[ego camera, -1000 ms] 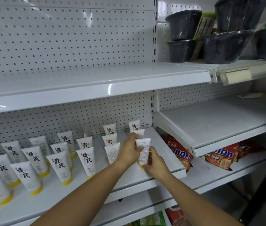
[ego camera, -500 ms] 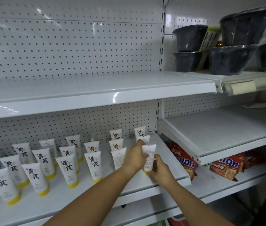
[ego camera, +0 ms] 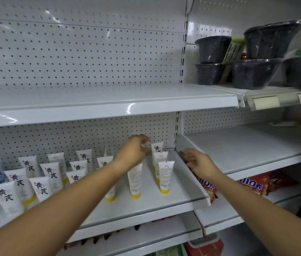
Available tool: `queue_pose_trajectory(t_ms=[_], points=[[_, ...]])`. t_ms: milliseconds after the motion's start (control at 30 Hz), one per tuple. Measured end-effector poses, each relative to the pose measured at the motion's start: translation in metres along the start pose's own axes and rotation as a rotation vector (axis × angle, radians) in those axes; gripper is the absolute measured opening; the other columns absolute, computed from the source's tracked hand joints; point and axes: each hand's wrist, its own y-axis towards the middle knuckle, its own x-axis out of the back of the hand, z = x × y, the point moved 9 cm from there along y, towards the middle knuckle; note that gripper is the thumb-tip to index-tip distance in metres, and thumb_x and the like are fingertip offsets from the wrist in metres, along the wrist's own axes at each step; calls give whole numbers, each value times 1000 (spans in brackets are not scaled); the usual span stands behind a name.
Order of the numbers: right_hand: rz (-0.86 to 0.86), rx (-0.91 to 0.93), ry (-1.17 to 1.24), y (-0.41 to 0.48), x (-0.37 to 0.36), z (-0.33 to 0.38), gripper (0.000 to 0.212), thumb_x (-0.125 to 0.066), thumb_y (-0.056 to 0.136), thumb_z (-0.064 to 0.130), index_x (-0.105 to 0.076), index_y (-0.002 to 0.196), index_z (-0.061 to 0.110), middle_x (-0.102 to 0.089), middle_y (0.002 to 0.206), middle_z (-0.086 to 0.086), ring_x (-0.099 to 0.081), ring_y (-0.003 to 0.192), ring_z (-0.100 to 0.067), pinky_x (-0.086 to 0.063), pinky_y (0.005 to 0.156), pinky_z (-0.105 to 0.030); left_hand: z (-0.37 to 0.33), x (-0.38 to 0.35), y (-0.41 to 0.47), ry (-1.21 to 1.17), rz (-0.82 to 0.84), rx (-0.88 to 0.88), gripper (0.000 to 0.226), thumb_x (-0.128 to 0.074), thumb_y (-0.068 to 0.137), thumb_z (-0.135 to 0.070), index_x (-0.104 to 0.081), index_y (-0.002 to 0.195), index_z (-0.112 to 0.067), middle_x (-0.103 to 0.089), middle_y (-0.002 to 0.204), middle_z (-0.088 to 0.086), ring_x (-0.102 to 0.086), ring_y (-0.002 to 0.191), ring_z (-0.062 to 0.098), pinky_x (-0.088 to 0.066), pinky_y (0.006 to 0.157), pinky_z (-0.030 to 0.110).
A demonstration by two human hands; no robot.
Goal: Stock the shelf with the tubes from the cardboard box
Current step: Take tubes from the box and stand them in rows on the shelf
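**Item: one tube (ego camera: 166, 177), set down on the shelf (ego camera: 164, 206), front of the rightmost column.**

Half a second before, both your hands held this tube. It then stood free on its yellow cap, printed back label towards you, just in front of two others in its column. Your right hand (ego camera: 200, 164) had drawn off over the shelf's right edge, its grip slack and empty. Your left hand (ego camera: 133, 154) had gone up to the back rows with fingers curled, and blur hid whether that grip held anything. By my reckoning that was one more unit stocked. The cardboard box was out of view, so the remainder is unknown.

- **Stock (ego camera: 43, 189):** soft white plastic tubes, flat crimped tops, round yellow caps, black brush lettering.
- **Shelf:** glossy white painted metal with a perforated back panel (ego camera: 72, 58).
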Motion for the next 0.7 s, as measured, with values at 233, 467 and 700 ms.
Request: queue_pose_trajectory(t_ms=[233,467,700], points=[[99,136,-121,42,14,67,40,-63,91,6,-58,131,13,-62,124,-1,-58,109,-12,-44,94,-20,40,32,7,234,128,48,36,-69,91,-17,-65,126,-15,-65,122,4,-63,105,18,-51,92,30],[172,161,-253,74,-25,98,42,-75,84,23,-62,123,33,-65,122,4,-63,107,-9,-52,97,-30,66,13,21,257,247,37,43,-71,90,-21,-61,131,-17,-62,129,2,-60,113,19,-49,98,33],[262,101,-365,80,-49,94,41,-76,84,20,-64,122,28,-66,120,0,-64,100,-11,-52,95,-29,68,-25,40,289,312,-59,46,-70,89,-23,-57,133,-19,-58,134,5,-57,117,21,-49,97,35]])
